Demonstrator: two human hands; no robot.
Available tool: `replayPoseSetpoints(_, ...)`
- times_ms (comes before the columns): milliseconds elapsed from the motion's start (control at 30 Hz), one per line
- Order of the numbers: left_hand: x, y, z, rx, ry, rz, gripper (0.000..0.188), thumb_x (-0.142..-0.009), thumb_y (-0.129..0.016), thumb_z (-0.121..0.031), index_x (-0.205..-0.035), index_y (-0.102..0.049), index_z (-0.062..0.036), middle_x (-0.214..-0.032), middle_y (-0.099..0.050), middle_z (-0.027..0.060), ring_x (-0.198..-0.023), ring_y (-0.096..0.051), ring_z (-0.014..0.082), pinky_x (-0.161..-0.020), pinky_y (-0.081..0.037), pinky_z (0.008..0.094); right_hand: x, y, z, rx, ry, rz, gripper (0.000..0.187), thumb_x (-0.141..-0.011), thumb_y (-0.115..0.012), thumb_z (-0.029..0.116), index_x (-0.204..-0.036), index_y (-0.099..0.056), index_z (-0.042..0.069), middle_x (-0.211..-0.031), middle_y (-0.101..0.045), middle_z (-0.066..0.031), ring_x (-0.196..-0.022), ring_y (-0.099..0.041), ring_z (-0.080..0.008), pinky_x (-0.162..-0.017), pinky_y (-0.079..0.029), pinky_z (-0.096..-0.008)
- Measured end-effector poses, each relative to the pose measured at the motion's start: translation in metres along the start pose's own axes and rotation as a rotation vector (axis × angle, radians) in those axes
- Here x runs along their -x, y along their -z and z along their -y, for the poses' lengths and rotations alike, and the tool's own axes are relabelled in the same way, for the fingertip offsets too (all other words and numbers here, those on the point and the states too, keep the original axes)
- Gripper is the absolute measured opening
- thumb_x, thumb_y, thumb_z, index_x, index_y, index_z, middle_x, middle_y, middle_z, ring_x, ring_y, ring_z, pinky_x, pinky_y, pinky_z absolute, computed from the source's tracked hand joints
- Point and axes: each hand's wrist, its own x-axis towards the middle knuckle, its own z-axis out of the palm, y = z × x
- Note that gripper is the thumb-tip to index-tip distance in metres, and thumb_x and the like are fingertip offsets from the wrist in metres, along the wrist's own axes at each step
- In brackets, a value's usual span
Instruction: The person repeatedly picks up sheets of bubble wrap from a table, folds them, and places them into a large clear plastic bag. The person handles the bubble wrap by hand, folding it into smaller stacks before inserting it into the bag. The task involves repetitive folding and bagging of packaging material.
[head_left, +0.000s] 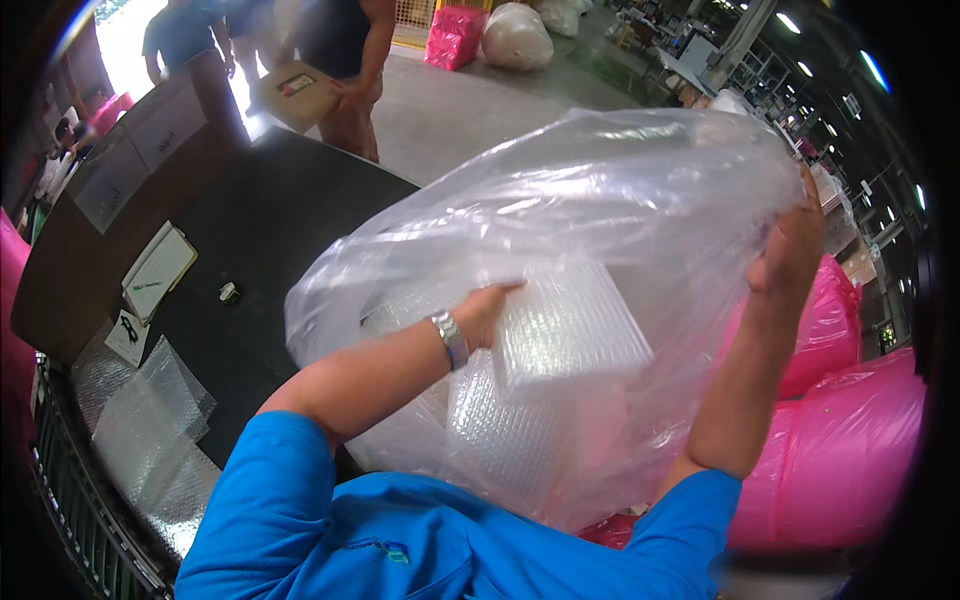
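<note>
A large clear plastic bag (600, 165) billows in front of me, its mouth toward my body. My right hand (792, 240) is raised at the right and closed on the bag's rim, holding it up. Inside the mouth, my left hand (488, 312) grips a flat stack of bubble wrap pouches (570, 330) by its left edge; the fingers beneath the stack are hidden. More bubble wrap (500, 430) lies lower in the bag, below that stack.
A dark table (270, 210) stretches ahead, bearing a notebook with a pen (160, 265), a small roundish object (229, 292) and loose bubble wrap sheets (150, 410). Pink wrapped bundles (840, 450) stand at the right. Beyond the table, a person holds a cardboard piece (295, 95).
</note>
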Motion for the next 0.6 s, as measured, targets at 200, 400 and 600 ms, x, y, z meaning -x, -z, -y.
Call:
replayPoseSetpoints(200,-0.045,-0.002,-0.013,0.094,0.012,0.147,0.064,-0.083,-0.052,-0.036,-0.129,-0.029,0.0020,-0.131,-0.030,0.0255,-0.119,-0.037,0.0351,-0.095,-0.035,0.0446,0.022,-0.017,0.008,-0.045,-0.036,0.185,0.027,-0.076,-0.043,0.004,-0.099,-0.056,0.000,-0.092,-0.058,-0.0069,-0.081,-0.056,-0.0131,-0.073,-0.046,-0.0256)
replayPoseSetpoints(400,-0.073,-0.007,0.047,-0.969,-0.408,-0.248,0.077,-0.080,-0.055,-0.041,-0.134,-0.019,0.0005,-0.137,-0.016,0.0284,-0.124,-0.028,0.0389,-0.095,-0.035,0.0457,0.031,-0.026,0.001,0.025,-0.062,0.109,0.030,-0.071,-0.037,0.007,-0.092,-0.057,0.000,-0.088,-0.054,-0.0062,-0.079,-0.053,-0.0126,-0.071,-0.044,-0.0238)
replayPoseSetpoints(600,-0.048,-0.021,0.065,-2.050,-0.511,-0.037,0.085,-0.073,-0.062,-0.034,-0.139,-0.012,-0.0112,-0.140,-0.006,0.0274,-0.126,-0.022,0.0429,-0.098,-0.031,0.0458,0.053,-0.035,0.015,-0.007,-0.098,0.245,0.015,-0.074,-0.046,0.003,-0.084,-0.057,0.002,-0.079,-0.055,-0.0016,-0.073,-0.051,-0.0079,-0.065,-0.042,-0.0216)
